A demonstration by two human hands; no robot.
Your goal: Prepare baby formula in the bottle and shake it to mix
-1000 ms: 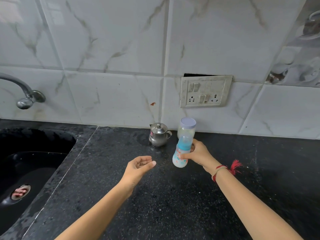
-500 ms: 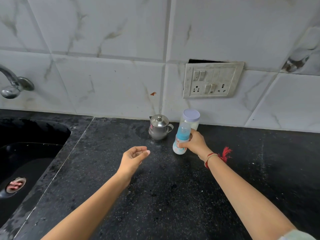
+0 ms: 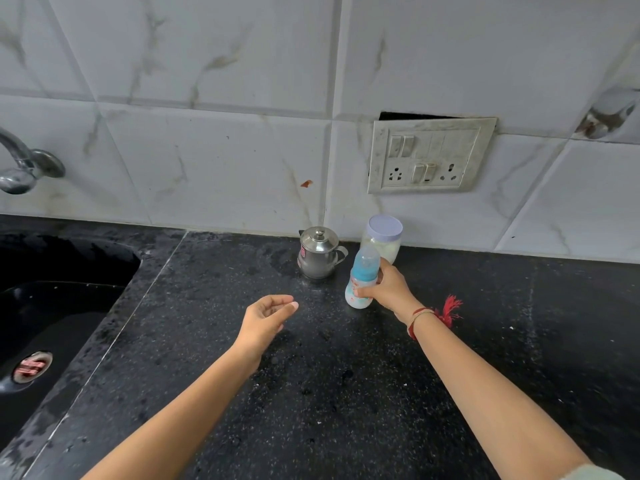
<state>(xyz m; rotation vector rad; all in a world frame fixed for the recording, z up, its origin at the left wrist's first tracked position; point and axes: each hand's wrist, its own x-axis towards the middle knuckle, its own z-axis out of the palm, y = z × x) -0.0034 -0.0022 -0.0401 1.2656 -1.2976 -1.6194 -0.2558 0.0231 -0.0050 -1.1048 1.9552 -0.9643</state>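
A baby bottle (image 3: 360, 277) with a blue collar, a clear cap and white liquid inside stands on the black counter (image 3: 346, 393), tilted slightly. My right hand (image 3: 388, 289) is wrapped around its right side. My left hand (image 3: 265, 320) hovers over the counter to the bottle's left, fingers loosely curled, holding nothing. Behind the bottle, a clear jar (image 3: 382, 239) with a pale lid holds white powder. A small steel lidded pot (image 3: 318, 252) with a handle stands just left of the jar.
A black sink (image 3: 52, 306) is sunk into the counter at the left, with a steel tap (image 3: 24, 168) above it. A switch and socket plate (image 3: 429, 155) is on the tiled wall behind the jar.
My right hand has lowered the bottle from the air onto the counter, closer to the jar and pot. My left hand has stayed open to the left.
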